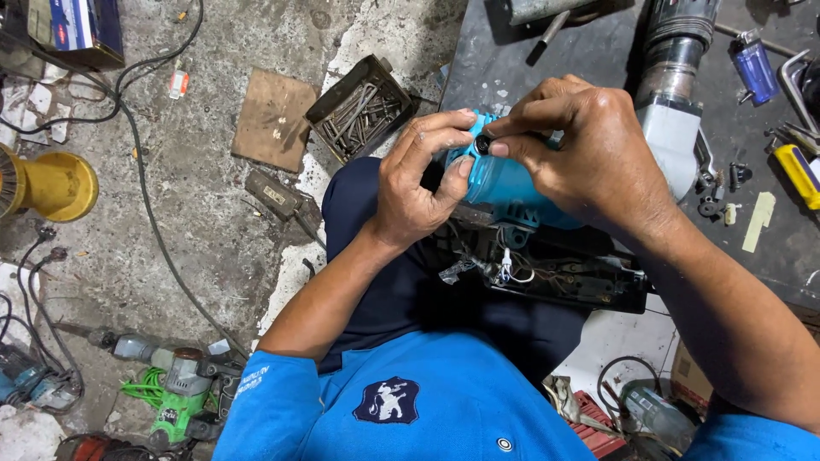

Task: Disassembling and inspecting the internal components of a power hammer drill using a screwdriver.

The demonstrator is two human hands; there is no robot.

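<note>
My left hand (423, 175) grips the left side of a turquoise power-tool housing (504, 183) held over my lap. With my right hand (581, 141) over the housing's top, its thumb and forefinger pinch a small black round cap (483, 145) against the housing's side. Below the housing hangs the tool's open black handle half (555, 277) with loose wires (506, 266) showing. Most of the housing is hidden by my hands.
A dark workbench (598, 51) at the upper right carries a grey power tool (670, 94), a blue lighter (754, 64), a yellow-handled screwdriver (799, 171) and small parts. On the concrete floor lie a tray of nails (363, 107), a wooden board (273, 115), cables and several power tools (171, 388).
</note>
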